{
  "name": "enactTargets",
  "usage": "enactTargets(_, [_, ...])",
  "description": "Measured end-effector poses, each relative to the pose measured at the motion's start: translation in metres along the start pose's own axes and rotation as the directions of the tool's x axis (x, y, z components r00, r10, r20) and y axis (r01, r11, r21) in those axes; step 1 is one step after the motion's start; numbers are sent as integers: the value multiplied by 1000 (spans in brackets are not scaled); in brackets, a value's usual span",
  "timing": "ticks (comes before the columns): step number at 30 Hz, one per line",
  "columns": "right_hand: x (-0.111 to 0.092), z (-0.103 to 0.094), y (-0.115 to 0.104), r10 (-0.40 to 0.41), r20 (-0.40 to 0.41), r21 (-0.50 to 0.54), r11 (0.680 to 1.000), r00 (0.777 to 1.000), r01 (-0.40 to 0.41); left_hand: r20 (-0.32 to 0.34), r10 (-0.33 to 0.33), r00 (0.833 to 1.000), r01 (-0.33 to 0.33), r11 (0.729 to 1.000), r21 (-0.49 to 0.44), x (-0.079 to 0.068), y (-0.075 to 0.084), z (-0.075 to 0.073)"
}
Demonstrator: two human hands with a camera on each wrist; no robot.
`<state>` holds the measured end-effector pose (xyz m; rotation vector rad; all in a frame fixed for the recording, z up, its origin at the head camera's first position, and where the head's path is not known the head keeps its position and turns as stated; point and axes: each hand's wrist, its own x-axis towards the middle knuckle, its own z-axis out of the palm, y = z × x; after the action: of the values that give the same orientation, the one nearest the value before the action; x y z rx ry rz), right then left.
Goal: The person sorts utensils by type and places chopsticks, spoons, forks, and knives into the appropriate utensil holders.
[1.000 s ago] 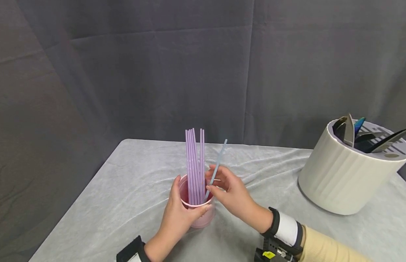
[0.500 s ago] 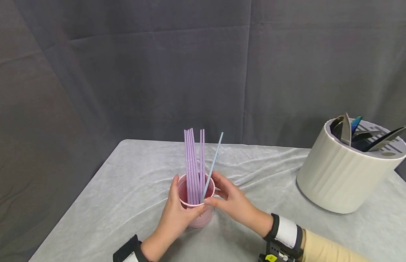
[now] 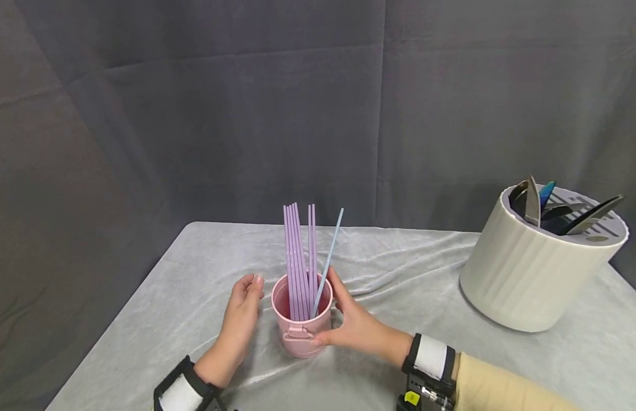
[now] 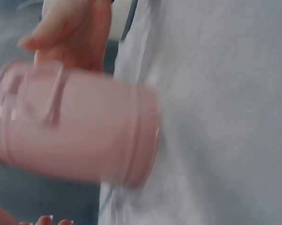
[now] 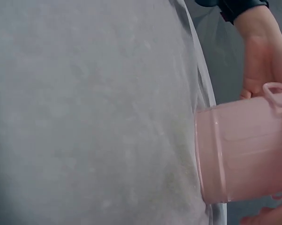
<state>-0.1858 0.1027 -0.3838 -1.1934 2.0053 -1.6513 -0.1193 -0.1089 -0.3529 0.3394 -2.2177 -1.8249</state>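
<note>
A pink cup (image 3: 302,345) with a small looped handle on its side stands upright on the cloth. Inside it lean several purple straws (image 3: 292,262) and, on the right, one pale blue straw (image 3: 330,257). My right hand (image 3: 353,322) holds the cup from the right, thumb at the front and fingers round the far side. Left of the cup is my left hand (image 3: 239,317), apart from it, fingers loosely bent and holding nothing. The left wrist view shows the cup's wall (image 4: 94,126) blurred. Only the lower part of the cup (image 5: 248,150) appears in the right wrist view.
A large white ribbed holder (image 3: 533,279) stands at the right with metal utensils (image 3: 534,202) poking out of its slotted top. Grey cloth (image 3: 210,257) with folds covers the table. A dark curtain (image 3: 246,114) hangs behind.
My right hand has let go of the blue straw, which now leans in the cup, and has taken hold of the cup. My left hand has released the cup and moved left.
</note>
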Motion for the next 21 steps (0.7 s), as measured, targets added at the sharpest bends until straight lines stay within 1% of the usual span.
enactTargets(2, [4, 1, 1, -24, -3, 19, 1000, 1000, 24, -18, -53, 998, 54, 998, 21, 12, 1, -7])
enactTargets(4, [8, 2, 2, -42, 5, 34, 999, 999, 42, -29, -89, 996, 90, 994, 53, 24, 2, -12])
enactTargets(6, [10, 2, 3, -46, 8, 45, 998, 999, 46, -34, -102, 994, 105, 989, 105, 36, 3, -13])
enactTargets(9, [10, 1, 5, -42, -17, 54, 998, 999, 43, -38, -74, 997, 80, 976, 201, 54, 2, -8])
enactTargets(12, [9, 0, 6, -40, -44, 70, 997, 998, 43, -19, -40, 999, 44, 947, 318, 72, 0, 1])
enactTargets(14, [8, -1, 8, -45, -56, 69, 996, 997, 49, 12, -29, 1000, 22, 923, 384, 83, -3, 8])
enactTargets(16, [8, 0, 9, -44, -59, 64, 997, 997, 48, 56, -32, 998, 4, 898, 439, 92, -6, 13])
enactTargets(19, [9, 2, 10, -49, -69, 50, 997, 996, 53, 116, -55, 992, -8, 875, 484, 103, -11, 20])
enactTargets(21, [9, 4, 11, -54, -72, 42, 997, 996, 57, 147, -63, 987, -20, 864, 503, 109, -14, 22])
